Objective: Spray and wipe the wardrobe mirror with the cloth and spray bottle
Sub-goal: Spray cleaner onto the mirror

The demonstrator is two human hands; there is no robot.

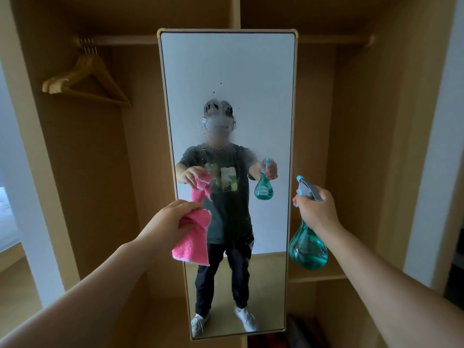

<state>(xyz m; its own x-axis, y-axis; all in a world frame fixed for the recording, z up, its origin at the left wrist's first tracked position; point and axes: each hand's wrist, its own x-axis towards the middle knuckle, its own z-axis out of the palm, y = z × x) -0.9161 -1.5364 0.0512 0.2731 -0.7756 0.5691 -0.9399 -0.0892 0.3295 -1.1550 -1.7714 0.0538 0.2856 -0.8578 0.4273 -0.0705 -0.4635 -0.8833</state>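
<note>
The left hand (173, 217) is curled round a bunched pink cloth (193, 239), held before the lower left edge of the mirror (226, 71); the cloth's loose end hangs down across the frame, and whether it touches the glass cannot be told. The right hand (316, 209) is clamped on the neck of a teal spray bottle (308, 249) just right of the mirror, nozzle towards the glass; its fingertips are hidden behind the hand, so the trigger finger is unclear. At the mirror's middle a patch of droplets (218, 121) blurs the reflection. Left of the mirror, wooden hangers (85, 79) hang from a rail (120, 40)
</note>
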